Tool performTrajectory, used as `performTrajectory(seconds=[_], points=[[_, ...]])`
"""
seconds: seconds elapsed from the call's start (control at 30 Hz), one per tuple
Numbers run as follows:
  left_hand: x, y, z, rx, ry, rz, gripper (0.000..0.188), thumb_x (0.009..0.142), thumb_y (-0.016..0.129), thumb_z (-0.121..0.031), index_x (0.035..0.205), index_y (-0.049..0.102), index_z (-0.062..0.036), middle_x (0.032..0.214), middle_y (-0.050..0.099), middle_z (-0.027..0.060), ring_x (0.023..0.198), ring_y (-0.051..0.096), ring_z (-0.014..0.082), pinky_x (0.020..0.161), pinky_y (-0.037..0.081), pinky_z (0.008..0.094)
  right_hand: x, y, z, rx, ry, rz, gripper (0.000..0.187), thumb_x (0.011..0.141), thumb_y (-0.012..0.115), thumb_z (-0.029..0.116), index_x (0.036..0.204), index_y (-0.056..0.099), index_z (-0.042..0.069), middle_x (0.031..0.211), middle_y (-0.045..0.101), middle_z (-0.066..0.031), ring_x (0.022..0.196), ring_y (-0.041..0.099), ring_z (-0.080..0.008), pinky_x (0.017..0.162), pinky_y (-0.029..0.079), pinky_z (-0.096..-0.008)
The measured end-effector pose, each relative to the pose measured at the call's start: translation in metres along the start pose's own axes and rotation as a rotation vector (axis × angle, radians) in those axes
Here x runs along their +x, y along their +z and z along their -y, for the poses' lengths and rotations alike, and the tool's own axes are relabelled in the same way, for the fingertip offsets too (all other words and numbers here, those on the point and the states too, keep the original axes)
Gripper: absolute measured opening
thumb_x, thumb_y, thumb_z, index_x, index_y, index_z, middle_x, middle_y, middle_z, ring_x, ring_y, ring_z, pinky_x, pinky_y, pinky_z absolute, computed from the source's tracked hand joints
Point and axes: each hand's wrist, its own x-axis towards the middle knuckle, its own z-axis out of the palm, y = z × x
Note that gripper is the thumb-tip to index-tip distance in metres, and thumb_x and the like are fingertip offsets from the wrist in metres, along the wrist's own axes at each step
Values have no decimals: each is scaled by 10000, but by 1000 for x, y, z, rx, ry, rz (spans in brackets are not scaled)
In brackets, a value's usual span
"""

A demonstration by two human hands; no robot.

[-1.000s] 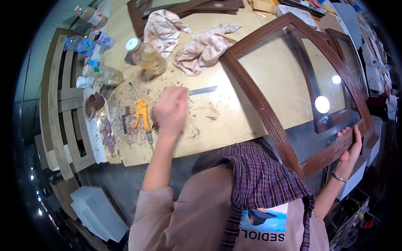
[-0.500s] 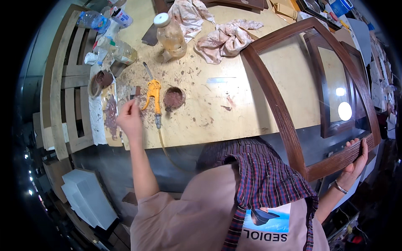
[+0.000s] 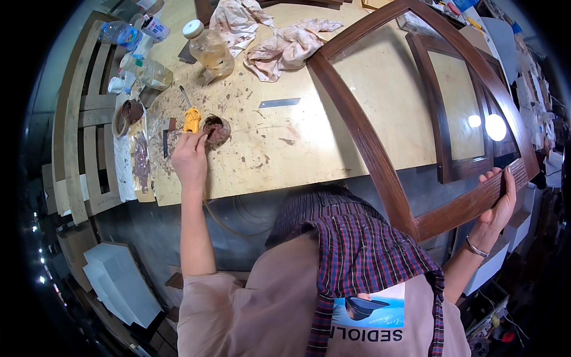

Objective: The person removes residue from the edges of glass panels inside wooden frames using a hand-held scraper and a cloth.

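My left hand (image 3: 190, 156) is closed in a pinch at the near rim of a small round pot of reddish-brown paste (image 3: 217, 132). What its fingertips hold, if anything, is too small and hidden to name. Just beyond the knuckles lies a yellow air blow gun (image 3: 191, 119), its lower part covered by the hand. My right hand (image 3: 498, 205) grips the bottom rail of a dark brown wooden frame with a glass pane (image 3: 363, 134). The frame leans tilted over the table's right part, with its near corner past the front edge.
Stained rags (image 3: 285, 50) and a capped jar of cloudy liquid (image 3: 211, 56) stand far back. Plastic bottles (image 3: 122, 35) line the left side beside a wooden pallet (image 3: 92, 134). A flat metal strip (image 3: 279, 103) lies mid-table. Another brown frame (image 3: 437, 107) shows behind the glass.
My left hand has moved right and forward to the paste pot, over the blow gun's lower end. My right hand keeps its grip on the frame. The whole view has shifted slightly.
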Motion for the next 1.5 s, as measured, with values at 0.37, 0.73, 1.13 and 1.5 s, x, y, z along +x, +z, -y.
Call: performTrajectory(seconds=[0.37, 0.73, 1.13, 1.5], points=[[-25, 10, 30, -888, -731, -183, 175, 931, 637, -144, 1025, 657, 2, 811, 657, 61, 685, 624, 125, 646, 513, 255, 5, -8, -6, -8, -28, 14, 205, 906, 611, 162, 942, 610, -40, 792, 649, -132, 648, 660, -235, 573, 577, -348], [-49, 14, -101, -1666, -526, 353, 244, 960, 533, -41, 1200, 500, -8, 1005, 638, 129, 807, 614, 140, 739, 543, 290, 0, 3, -6, 38, -128, 54, 213, 880, 651, 141, 887, 608, -68, 752, 617, -142, 593, 630, -207, 516, 574, -346], [-132, 9, -266, -1241, -62, 625, 106, 923, 585, -9, 1005, 642, 27, 825, 617, 88, 689, 582, 127, 612, 470, 233, -3, -20, -27, 55, -38, 90, 147, 904, 603, 120, 963, 570, -10, 788, 630, -126, 707, 634, -227, 634, 572, -378], [-147, 17, -277, -932, 265, 379, 217, 775, 677, 47, 981, 665, -20, 755, 572, 84, 649, 573, 230, 567, 458, 301, 15, -46, -48, 161, 58, 114, 133, 889, 620, 123, 916, 567, 4, 782, 629, -126, 690, 619, -235, 656, 550, -388]])
